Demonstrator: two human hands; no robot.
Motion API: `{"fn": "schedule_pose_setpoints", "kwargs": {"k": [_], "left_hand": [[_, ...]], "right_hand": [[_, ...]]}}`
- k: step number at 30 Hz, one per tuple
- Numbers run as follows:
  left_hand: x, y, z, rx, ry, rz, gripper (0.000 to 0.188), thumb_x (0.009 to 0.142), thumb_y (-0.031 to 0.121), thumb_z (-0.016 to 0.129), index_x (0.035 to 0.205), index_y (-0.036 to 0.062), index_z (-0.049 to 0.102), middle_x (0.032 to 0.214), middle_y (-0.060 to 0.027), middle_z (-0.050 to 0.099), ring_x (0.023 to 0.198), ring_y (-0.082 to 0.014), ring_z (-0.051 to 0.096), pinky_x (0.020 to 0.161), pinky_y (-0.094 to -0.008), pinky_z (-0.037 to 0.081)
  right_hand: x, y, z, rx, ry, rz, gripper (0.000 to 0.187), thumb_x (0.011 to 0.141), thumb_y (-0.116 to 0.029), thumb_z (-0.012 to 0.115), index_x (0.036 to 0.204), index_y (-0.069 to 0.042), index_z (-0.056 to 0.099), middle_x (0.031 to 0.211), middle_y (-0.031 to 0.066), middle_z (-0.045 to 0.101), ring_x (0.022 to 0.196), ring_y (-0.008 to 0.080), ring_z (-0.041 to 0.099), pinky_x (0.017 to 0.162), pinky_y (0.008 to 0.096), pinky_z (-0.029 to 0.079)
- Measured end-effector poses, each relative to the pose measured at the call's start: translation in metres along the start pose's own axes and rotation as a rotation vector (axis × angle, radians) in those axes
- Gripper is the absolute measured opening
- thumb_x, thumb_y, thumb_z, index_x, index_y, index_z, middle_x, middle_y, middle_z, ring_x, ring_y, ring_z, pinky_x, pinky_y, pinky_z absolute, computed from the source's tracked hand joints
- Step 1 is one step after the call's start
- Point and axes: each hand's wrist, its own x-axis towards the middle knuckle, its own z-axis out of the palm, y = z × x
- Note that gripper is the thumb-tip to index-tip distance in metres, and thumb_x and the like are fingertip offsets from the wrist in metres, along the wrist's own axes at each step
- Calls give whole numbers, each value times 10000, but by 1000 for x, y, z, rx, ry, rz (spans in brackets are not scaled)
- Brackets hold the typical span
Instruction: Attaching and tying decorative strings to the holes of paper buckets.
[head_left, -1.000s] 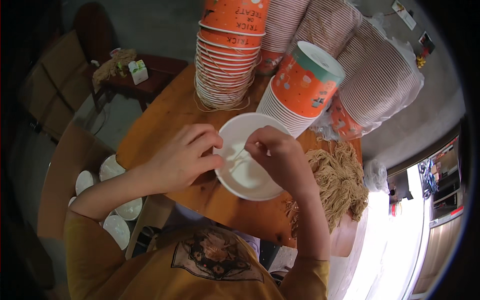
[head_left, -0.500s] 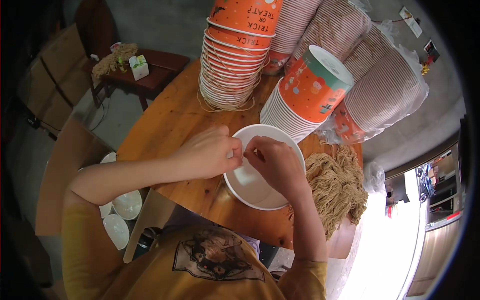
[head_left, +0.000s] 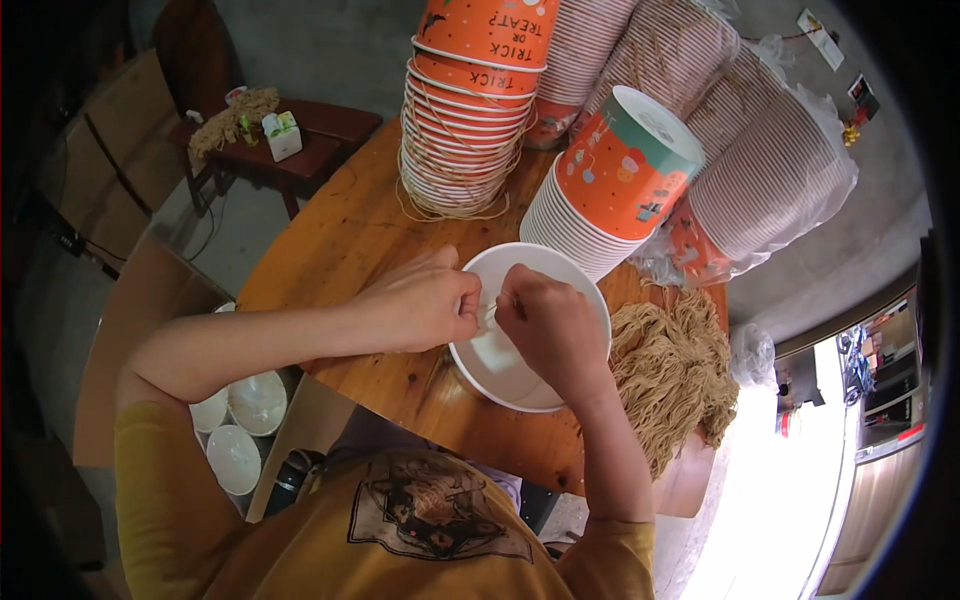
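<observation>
A white paper bucket stands on the wooden table in front of me, its mouth facing up. Both fists meet over its opening, close together. My left hand is closed at the left rim, thumb and fingers pressed together. Over the middle of the opening, my right hand is closed too, knuckles up. A short, pale stretch of thin cord shows between the two; its ends are hidden by my fingers. To the right of the bucket lies a heap of tan cords.
Orange-printed buckets with loose cords form a tall stack at the back left. Another bucket stack is upside down behind my bucket. Plastic-wrapped stacks stand farther right. Left of the table, a cardboard box holds several white buckets.
My right hand has turned and closed more tightly, its knuckles now higher. The left fist stays near the rim. A pale strand shows more plainly between them.
</observation>
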Motion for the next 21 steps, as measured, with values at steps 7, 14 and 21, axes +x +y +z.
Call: {"fn": "schedule_pose_setpoints", "kwargs": {"k": [7, 14, 21], "left_hand": [[-4, 14, -16, 81, -103, -65, 176, 774, 225, 653, 780, 68, 574, 988, -136, 479, 974, -301, 527, 817, -394, 437], [-8, 17, -24, -123, -155, -180, 139, 803, 198, 622, 841, 81, 557, 972, -131, 467, 961, -304, 516, 817, -399, 425], [-12, -2, -20, 373, 275, 720, 95, 781, 77, 605, 864, 38, 583, 974, -119, 499, 901, -290, 522, 902, -389, 419]], "right_hand": [[-5, 1, 1, -293, 29, 35, 121, 796, -133, 585, 773, -37, 515, 697, 161, 633, 638, 350, 633, 591, 454, 507], [-8, 2, 11, -348, -128, 16, 115, 787, -140, 586, 774, -40, 531, 719, 147, 646, 648, 347, 641, 593, 452, 511], [-11, 3, 12, -299, -152, -26, 111, 790, -137, 589, 787, -38, 539, 715, 158, 642, 648, 354, 636, 596, 457, 509]]}}
